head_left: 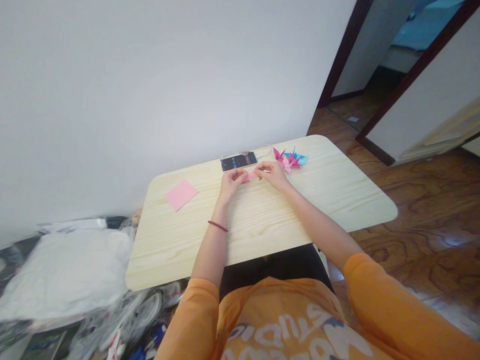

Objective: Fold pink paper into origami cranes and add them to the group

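Note:
Between both hands, above the middle of the table, is a small folded piece of pink paper. My left hand pinches its left end, with the red beaded bracelet on that wrist. At the right end, the fingers of my right hand are closed on the same paper. Most of its shape is covered by my fingers. Just beyond my right hand sits a cluster of folded paper cranes in magenta, pink and blue. A flat pink paper sheet lies to the left.
A phone with a lit timer display lies at the table's far edge, near the wall, with a white cable beside it. The pale wooden table has rounded corners. Left of it are a white bag and plastic-wrapped items.

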Motion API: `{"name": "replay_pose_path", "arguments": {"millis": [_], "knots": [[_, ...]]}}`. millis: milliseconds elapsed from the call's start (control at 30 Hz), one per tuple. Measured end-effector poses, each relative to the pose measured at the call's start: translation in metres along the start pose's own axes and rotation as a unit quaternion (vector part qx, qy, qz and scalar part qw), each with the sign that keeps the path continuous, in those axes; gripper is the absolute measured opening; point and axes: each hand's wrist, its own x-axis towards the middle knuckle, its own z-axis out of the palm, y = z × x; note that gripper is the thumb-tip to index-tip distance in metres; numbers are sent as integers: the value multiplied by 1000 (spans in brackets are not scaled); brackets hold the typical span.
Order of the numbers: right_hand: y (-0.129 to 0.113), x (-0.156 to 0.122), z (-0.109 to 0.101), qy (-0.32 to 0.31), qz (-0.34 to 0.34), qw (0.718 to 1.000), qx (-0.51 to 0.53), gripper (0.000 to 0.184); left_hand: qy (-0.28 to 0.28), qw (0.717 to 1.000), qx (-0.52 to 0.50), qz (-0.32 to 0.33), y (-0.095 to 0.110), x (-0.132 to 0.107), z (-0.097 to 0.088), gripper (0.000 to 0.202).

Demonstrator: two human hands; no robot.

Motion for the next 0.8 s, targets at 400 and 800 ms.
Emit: {"name": "replay_pose_path", "arguments": {"millis": [400,800], "knots": [[12,4,0,-2,26,1000,16,25,-13,998,53,-24,-4,3,-18,25],[18,7,2,97,91,981,141,42,39,999,-7,-1,-6,4,-11,47]]}}
